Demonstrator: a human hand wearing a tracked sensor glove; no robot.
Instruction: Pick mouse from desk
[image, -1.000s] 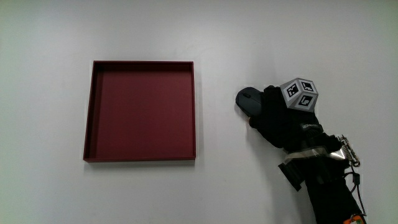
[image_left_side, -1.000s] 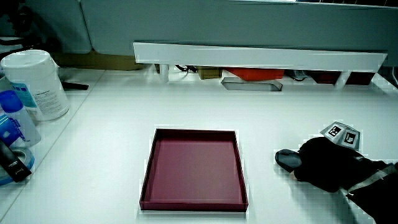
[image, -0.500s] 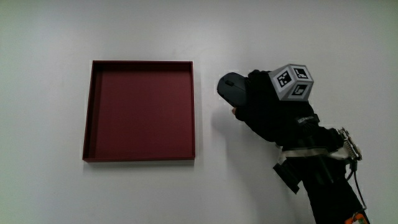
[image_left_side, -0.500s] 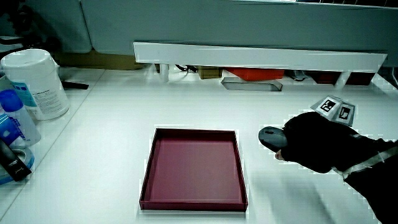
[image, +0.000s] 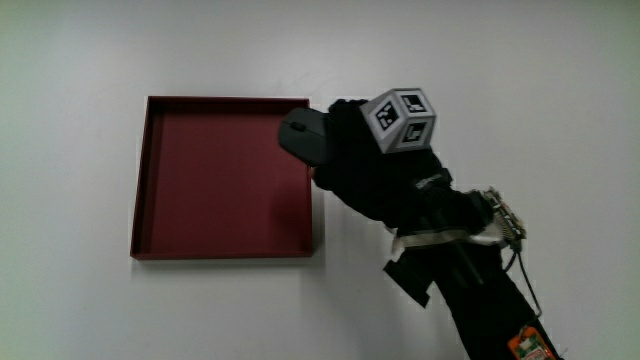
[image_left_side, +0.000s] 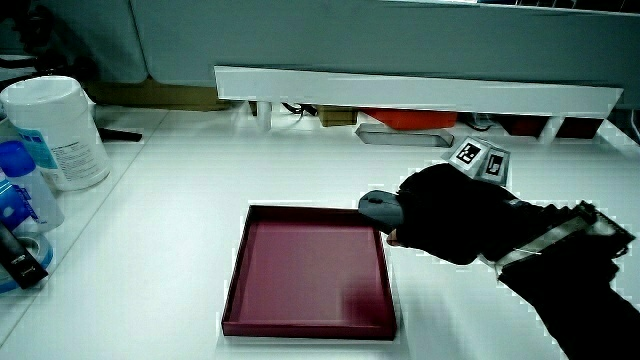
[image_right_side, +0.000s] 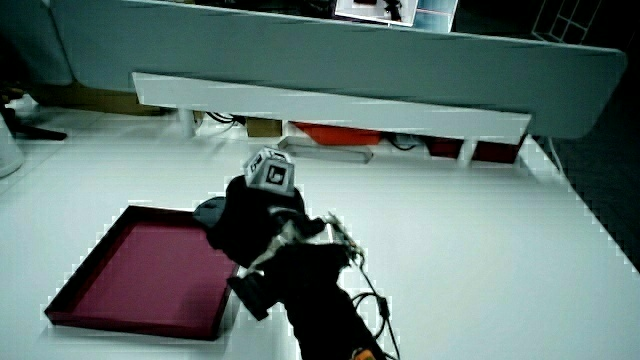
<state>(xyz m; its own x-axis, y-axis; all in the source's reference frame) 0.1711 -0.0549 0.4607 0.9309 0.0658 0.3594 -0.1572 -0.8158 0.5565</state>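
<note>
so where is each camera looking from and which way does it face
Main view: above the table, facing straight down on the red tray; shows the hand and forearm.
Side view: looks forward across the tray toward the partition; shows the hand.
Side view: same, angled; hand, forearm.
All share the mouse.

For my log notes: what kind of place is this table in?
Probably an office or lab desk. A low partition runs along the white table, wipes and bottles stand at its edge, and the hand carries a computer mouse over a red tray.
</note>
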